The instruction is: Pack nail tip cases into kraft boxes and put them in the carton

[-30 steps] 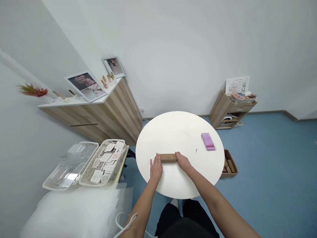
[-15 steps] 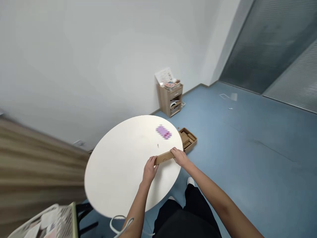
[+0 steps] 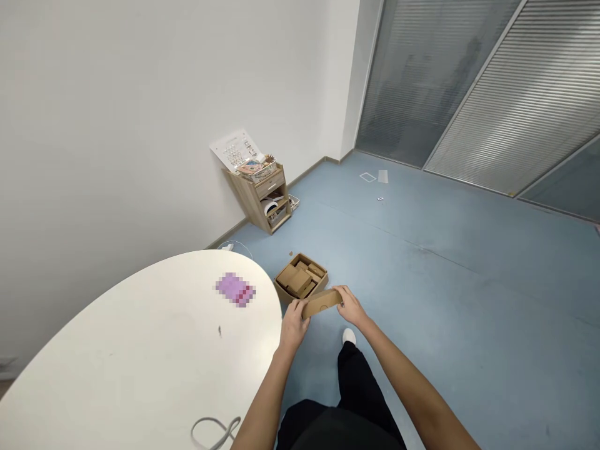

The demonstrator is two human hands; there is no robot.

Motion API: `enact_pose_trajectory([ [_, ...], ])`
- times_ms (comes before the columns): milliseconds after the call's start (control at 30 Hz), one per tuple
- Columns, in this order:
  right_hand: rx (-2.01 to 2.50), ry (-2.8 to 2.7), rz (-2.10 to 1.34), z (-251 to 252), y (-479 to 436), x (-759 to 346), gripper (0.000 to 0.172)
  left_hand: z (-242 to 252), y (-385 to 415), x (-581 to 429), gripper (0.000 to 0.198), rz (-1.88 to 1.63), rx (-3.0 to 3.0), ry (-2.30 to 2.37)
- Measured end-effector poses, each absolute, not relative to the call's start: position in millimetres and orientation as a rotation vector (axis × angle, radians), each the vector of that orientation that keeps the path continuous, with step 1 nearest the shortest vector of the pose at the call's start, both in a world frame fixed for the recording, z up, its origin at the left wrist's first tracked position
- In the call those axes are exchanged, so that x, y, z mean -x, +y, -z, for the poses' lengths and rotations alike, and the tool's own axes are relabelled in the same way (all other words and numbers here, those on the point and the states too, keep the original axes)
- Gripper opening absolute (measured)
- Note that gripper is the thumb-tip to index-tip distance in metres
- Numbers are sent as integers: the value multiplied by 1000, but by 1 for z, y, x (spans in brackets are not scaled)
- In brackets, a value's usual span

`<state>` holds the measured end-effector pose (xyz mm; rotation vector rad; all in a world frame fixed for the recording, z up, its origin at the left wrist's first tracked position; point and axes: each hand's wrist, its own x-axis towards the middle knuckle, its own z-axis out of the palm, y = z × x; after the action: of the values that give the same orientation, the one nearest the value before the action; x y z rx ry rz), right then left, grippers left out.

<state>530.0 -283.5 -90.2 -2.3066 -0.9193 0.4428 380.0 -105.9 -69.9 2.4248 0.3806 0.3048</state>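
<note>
I hold a small flat brown cardboard box (image 3: 321, 303) between both hands, off the table's right edge and above the blue floor. My left hand (image 3: 293, 325) grips its left end with fingers curled. On the right end, my right hand (image 3: 351, 306) is closed round the box. Just beyond the held box, an open carton (image 3: 300, 279) on the floor contains several similar brown boxes. The round white table (image 3: 140, 350) lies to my left.
A pink blurred object (image 3: 235, 289) lies on the table near its right edge, and a white cable (image 3: 213, 431) loops at the near edge. A small wooden cabinet (image 3: 260, 194) with papers on top stands against the wall. Glass partitions with blinds fill the right background.
I turned to the right and carried the cardboard box off the table, from resting on its surface to held in the air beside the carton on the floor.
</note>
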Motion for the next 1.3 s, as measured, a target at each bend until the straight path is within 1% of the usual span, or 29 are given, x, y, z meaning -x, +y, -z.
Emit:
enact_pose_trajectory([
  [100,2309,-942,-517,113,-302,-587,66,90,-127,-427,48,-259,-2361,432],
  [233,2194,-1025,-674,135,-310,-650,58,111,-139,-470,49,-231,-2248,531],
  [333,2120,-1052,-774,146,-297,-681,58,122,-131,-490,50,-229,-2210,623],
  [500,2044,-1194,-843,166,-250,-713,58,144,-97,-522,54,-249,-2250,709],
  [600,2024,-945,-982,188,-218,-731,63,166,-72,-542,57,-277,-2307,726],
  [667,1998,-651,-1137,209,-197,-744,62,187,-55,-553,58,-274,-2322,734],
  [700,1971,-550,-1196,221,-187,-751,60,199,-46,-558,58,-268,-2323,739],
  [767,1900,-527,-1242,247,-167,-765,59,226,-27,-568,58,-257,-2321,748],
  [833,1832,-644,-1200,276,-145,-777,63,255,-6,-578,58,-266,-2328,755],
  [900,1786,-667,-1165,304,-123,-788,61,285,17,-590,59,-304,-2352,750],
  [1000,1695,-334,-1231,348,-91,-805,56,335,48,-611,61,-404,-2388,732],
  [1067,1552,-66,-1289,379,-72,-816,59,371,64,-624,59,-468,-2405,714],
  [1167,1388,173,-1328,430,-46,-830,66,428,80,-640,58,-514,-2444,678],
  [1233,1361,258,-1280,466,-29,-833,66,466,85,-645,64,-509,-2466,734],
  [1300,1370,314,-1168,503,-14,-828,60,500,87,-645,70,-485,-2460,865],
])
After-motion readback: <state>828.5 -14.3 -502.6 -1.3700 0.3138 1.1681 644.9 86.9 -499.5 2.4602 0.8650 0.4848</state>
